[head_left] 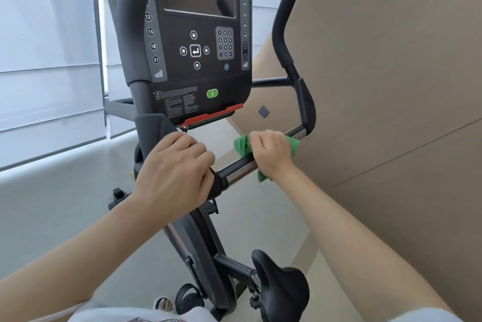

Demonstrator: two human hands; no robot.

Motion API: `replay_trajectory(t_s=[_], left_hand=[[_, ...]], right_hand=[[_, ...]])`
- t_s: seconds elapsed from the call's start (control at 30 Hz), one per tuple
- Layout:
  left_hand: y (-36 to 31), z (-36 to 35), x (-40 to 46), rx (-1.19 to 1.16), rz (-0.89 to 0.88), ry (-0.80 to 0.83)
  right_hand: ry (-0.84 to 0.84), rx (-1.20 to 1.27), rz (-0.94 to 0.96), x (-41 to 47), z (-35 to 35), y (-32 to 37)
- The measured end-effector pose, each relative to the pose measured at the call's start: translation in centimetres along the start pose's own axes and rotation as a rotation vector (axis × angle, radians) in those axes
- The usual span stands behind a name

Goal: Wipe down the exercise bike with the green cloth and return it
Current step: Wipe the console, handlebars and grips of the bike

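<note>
Left hand (174, 167) grips the handlebar (234, 170); right hand (271, 152) clutches the green cloth (242, 146) around it.

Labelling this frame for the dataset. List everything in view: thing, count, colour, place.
exercise bike: 1, black and grey, centre
console: 1, black with dark screen and white keys, top centre
start button: 1, green, lower console
red tab: 1, red, under console
handlebar: 1, silver with black grips, across middle
upright grip: 1, black, upper right
saddle: 1, black, bottom centre
green cloth: 1, green, wrapped on handlebar under right hand
blinds: white, left
wall: beige, right
sandalled foot: 1, bottom
left hand: grips the handlebar's black left end
right hand: grips the green cloth against the handlebar
</note>
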State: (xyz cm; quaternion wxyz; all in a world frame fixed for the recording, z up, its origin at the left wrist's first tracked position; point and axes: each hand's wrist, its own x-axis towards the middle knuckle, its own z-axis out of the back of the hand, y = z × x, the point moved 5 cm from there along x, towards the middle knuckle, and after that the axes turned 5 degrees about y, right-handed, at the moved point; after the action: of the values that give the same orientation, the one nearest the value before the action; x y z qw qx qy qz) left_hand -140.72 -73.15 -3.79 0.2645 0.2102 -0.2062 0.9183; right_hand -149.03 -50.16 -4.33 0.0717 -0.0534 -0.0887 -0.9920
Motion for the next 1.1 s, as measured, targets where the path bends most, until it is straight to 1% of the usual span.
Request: replay_trajectory(t_s=[0.07, 0.2, 0.27, 0.33, 0.4, 0.43, 0.47, 0.57, 0.67, 0.7, 0.8, 0.87, 1.0, 1.03, 1.1], left_hand=[[0.0, 0.1, -0.1, -0.012, 0.011, -0.01], [0.2, 0.3, 0.1, -0.032, 0.036, -0.027], [0.2, 0.3, 0.0, -0.038, 0.012, -0.031], [0.1, 0.3, 0.0, -0.026, -0.021, -0.035], [0.2, 0.2, -0.1, -0.018, -0.035, -0.025], [0.2, 0.1, -0.1, -0.011, -0.035, -0.016], [0.3, 0.0, -0.1, -0.007, -0.032, -0.01], [0.4, -0.2, -0.1, -0.015, -0.022, -0.006], [0.2, -0.1, -0.1, -0.012, -0.03, -0.012], [0.2, 0.0, -0.1, -0.018, -0.038, -0.011], [0.3, 0.2, -0.2, -0.019, -0.048, -0.014], [0.2, 0.3, -0.2, -0.015, -0.055, -0.01], [0.3, 0.0, -0.2, -0.008, -0.05, 0.007], [0.3, -0.1, -0.2, -0.006, -0.046, 0.009], [0.2, -0.2, -0.1, -0.005, -0.043, 0.014]], right_hand=[[-0.044, 0.076, -0.007, -1.6, -0.1, 2.5], [-0.103, 0.032, 0.135, -5.1, -1.3, 8.9], [-0.154, 0.063, 0.152, -6.7, -1.8, 10.0], [-0.233, 0.121, 0.249, -7.2, -1.6, 9.3], [-0.302, 0.105, 0.378, -6.7, -1.4, 7.4], [-0.326, 0.085, 0.396, -6.0, -1.4, 5.8], [-0.35, 0.067, 0.365, -5.0, -1.2, 3.9], [-0.389, 0.0, 0.184, -1.9, -0.3, -1.9], [-0.339, -0.097, 0.149, 0.2, 0.5, -4.7], [-0.33, -0.096, 0.104, 0.7, 0.8, -5.0], [-0.355, -0.01, -0.042, 0.8, 0.9, -4.6], [-0.332, 0.041, -0.052, -0.1, 0.3, -2.8], [-0.145, 0.137, 0.006, -1.1, -0.5, -0.8], [-0.081, 0.123, 0.034, -0.6, -0.2, -0.7], [0.084, 0.006, 0.083, 1.0, 0.0, -0.7]])
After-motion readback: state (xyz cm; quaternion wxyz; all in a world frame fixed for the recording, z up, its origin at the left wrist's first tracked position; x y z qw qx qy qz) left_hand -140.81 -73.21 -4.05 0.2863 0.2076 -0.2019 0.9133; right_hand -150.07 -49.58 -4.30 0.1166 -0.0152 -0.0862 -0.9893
